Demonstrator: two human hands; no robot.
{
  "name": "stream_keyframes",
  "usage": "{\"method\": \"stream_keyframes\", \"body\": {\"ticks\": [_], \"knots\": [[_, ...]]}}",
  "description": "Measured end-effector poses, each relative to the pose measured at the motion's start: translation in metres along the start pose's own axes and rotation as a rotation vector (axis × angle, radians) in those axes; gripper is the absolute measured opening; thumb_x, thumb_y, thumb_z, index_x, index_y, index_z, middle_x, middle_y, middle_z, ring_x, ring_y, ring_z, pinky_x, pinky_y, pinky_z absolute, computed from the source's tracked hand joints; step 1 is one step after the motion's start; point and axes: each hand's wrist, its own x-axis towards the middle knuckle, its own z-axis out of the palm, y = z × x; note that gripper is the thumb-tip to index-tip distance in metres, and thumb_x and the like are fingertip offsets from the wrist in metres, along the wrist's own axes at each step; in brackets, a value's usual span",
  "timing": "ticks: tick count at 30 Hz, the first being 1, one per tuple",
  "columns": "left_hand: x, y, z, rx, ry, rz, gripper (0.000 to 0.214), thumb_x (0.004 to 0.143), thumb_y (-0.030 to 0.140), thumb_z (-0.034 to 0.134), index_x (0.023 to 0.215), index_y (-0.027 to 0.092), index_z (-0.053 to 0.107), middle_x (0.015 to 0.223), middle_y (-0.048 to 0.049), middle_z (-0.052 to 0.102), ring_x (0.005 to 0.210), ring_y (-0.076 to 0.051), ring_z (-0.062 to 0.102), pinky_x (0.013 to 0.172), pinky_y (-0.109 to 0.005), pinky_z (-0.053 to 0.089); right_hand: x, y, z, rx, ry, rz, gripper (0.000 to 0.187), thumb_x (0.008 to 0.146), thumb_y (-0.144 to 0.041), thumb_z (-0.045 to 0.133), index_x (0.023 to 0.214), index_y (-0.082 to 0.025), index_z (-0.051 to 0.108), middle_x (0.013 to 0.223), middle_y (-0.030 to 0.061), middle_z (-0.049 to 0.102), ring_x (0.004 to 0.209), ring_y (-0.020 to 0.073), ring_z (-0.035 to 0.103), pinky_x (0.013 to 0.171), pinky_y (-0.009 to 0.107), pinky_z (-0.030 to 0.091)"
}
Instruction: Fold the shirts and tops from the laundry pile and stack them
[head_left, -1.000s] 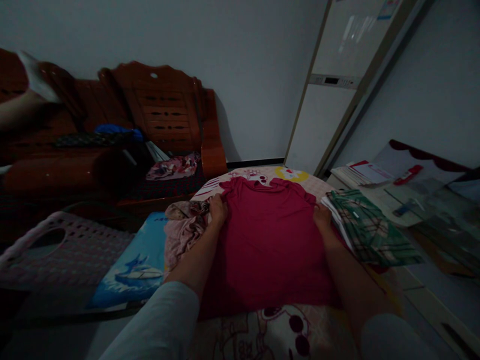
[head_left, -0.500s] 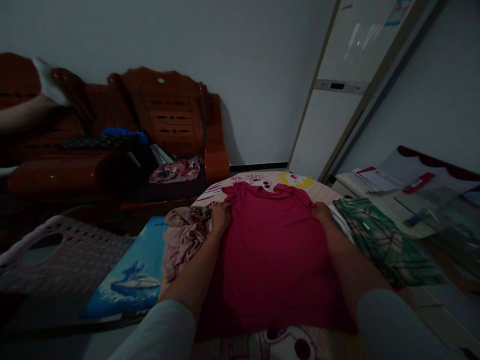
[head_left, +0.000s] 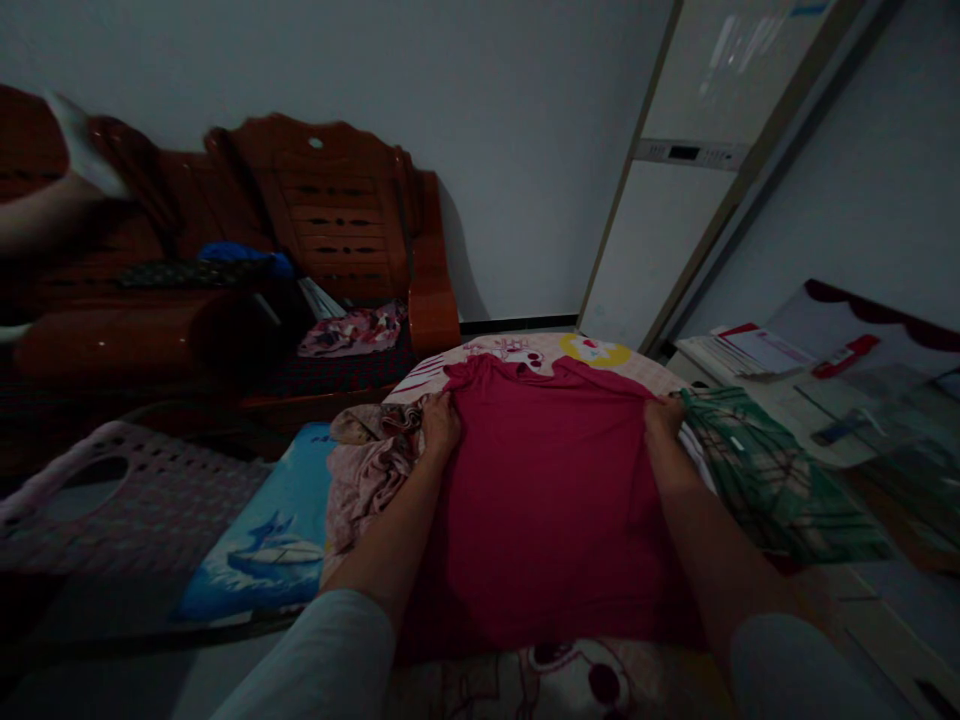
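A dark pink T-shirt (head_left: 547, 510) lies spread out in front of me, its neckline at the far side. My left hand (head_left: 441, 425) is closed on the shirt's left sleeve edge. On the other side my right hand (head_left: 664, 415) pinches the right sleeve and draws it outward, with a taut fold running across the shoulder. Beneath the shirt is a patterned cloth (head_left: 495, 350) with cartoon figures. Crumpled pinkish fabric (head_left: 367, 475) sits right beside my left hand. A green plaid cloth (head_left: 772, 460) lies just to the right of my right hand.
A blue printed cushion or bag (head_left: 277, 540) and a pink woven basket (head_left: 142, 500) are at the left. Behind stands a carved wooden sofa (head_left: 322, 210) with clothes on it; another person's arm (head_left: 52, 210) reaches in. Papers (head_left: 757, 350) rest on a side surface at the right.
My right hand has moved outward to the right, pulling the sleeve and stretching the shirt's shoulder. My left hand keeps its hold in about the same place. The view has tilted slightly.
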Motion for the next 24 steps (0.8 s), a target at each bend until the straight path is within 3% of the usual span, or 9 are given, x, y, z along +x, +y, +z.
{"method": "stream_keyframes", "body": {"ticks": [3,6,8,12,14,19,24], "knots": [[-0.001,0.003,0.000,0.033,0.018,-0.053,0.045,0.081,0.010,0.040,0.120,0.008,0.061,0.117,-0.0201,0.062,0.115,-0.031,0.053,0.104,-0.043,0.039,-0.009,0.001,0.004,-0.136,0.104,0.062,0.055,0.072,-0.019,0.051,0.125,-0.005,0.054,0.122,0.0232,0.061,0.121,0.0364,0.055,0.106,0.050,0.040],[0.001,0.004,0.004,0.058,0.000,-0.097,0.047,0.080,0.010,0.043,0.124,0.007,0.060,0.125,-0.0224,0.059,0.123,-0.034,0.049,0.108,-0.048,0.034,-0.019,-0.002,0.009,-0.190,0.065,0.050,0.062,0.071,-0.020,0.055,0.131,-0.004,0.050,0.132,0.0236,0.057,0.126,0.0349,0.052,0.110,0.045,0.037],[0.003,0.002,0.005,0.066,-0.065,-0.065,0.049,0.080,0.010,0.044,0.126,0.008,0.059,0.130,-0.0225,0.057,0.126,-0.036,0.047,0.109,-0.050,0.033,-0.031,-0.002,0.013,-0.254,-0.010,-0.066,0.068,0.071,-0.019,0.056,0.137,-0.005,0.046,0.139,0.0226,0.052,0.131,0.0331,0.048,0.112,0.043,0.035],[0.007,-0.005,0.001,0.036,-0.188,0.031,0.051,0.086,0.018,0.045,0.136,0.010,0.051,0.137,-0.0212,0.053,0.127,-0.033,0.049,0.109,-0.047,0.035,-0.068,0.009,0.018,-0.405,-0.195,-0.444,0.067,0.079,-0.026,0.052,0.143,-0.010,0.042,0.151,0.0193,0.042,0.140,0.0299,0.037,0.115,0.046,0.030],[0.004,-0.008,-0.004,0.002,-0.191,0.036,0.057,0.087,0.023,0.048,0.142,0.009,0.043,0.143,-0.0221,0.047,0.133,-0.033,0.045,0.111,-0.046,0.035,-0.086,0.022,0.015,-0.493,-0.263,-0.492,0.060,0.084,-0.030,0.048,0.141,-0.011,0.046,0.149,0.0196,0.043,0.140,0.0308,0.038,0.114,0.049,0.031],[-0.025,-0.008,-0.017,-0.008,-0.175,0.066,0.064,0.085,0.022,0.053,0.145,0.006,0.037,0.151,-0.0257,0.034,0.144,-0.035,0.030,0.114,-0.046,0.032,-0.117,0.056,-0.017,-0.684,-0.176,-0.408,0.050,0.090,-0.028,0.039,0.133,-0.007,0.055,0.145,0.0229,0.048,0.136,0.0327,0.041,0.111,0.051,0.032],[-0.064,-0.006,-0.031,-0.049,-0.142,0.074,0.055,0.084,0.012,0.048,0.138,0.006,0.047,0.148,-0.0262,0.040,0.138,-0.036,0.040,0.112,-0.051,0.035,-0.139,0.074,-0.061,-0.684,-0.065,-0.510,0.045,0.091,-0.022,0.036,0.126,-0.009,0.060,0.134,0.0217,0.057,0.128,0.0305,0.049,0.106,0.047,0.038]]}}
